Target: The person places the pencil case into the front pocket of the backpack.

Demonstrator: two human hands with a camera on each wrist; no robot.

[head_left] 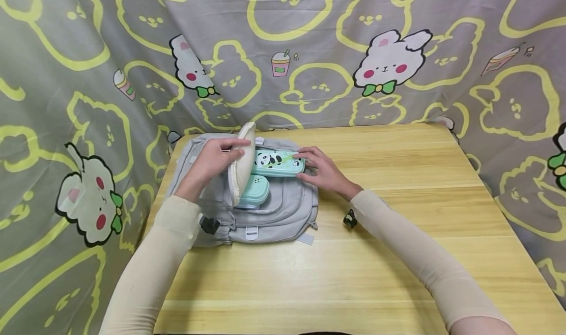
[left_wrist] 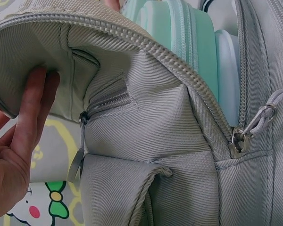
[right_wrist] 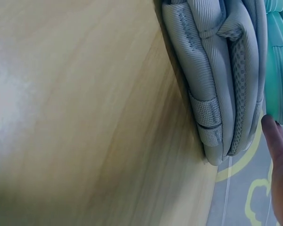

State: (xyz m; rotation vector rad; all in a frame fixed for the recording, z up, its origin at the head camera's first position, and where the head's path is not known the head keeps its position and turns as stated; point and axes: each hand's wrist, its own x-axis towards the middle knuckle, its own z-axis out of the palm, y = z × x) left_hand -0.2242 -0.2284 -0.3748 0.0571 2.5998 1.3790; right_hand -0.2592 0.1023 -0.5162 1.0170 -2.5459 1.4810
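Note:
A grey backpack lies on the table with its front pocket unzipped. My left hand holds the pocket's raised flap upright by its edge; in the left wrist view, fingers lie against its grey side. A mint pencil case with pandas on it is gripped at its right end by my right hand. Its left end is hidden behind the flap. Below it, a smaller mint case sits at the pocket opening, partly covered by the flap. A pale blue edge shows beside the mint cases in the left wrist view.
The wooden table extends to the right and front of the backpack. A patterned curtain hangs along the back and sides. Small black devices, such as one by the right wrist, sit near both cuffs. A zipper pull dangles at the pocket's corner.

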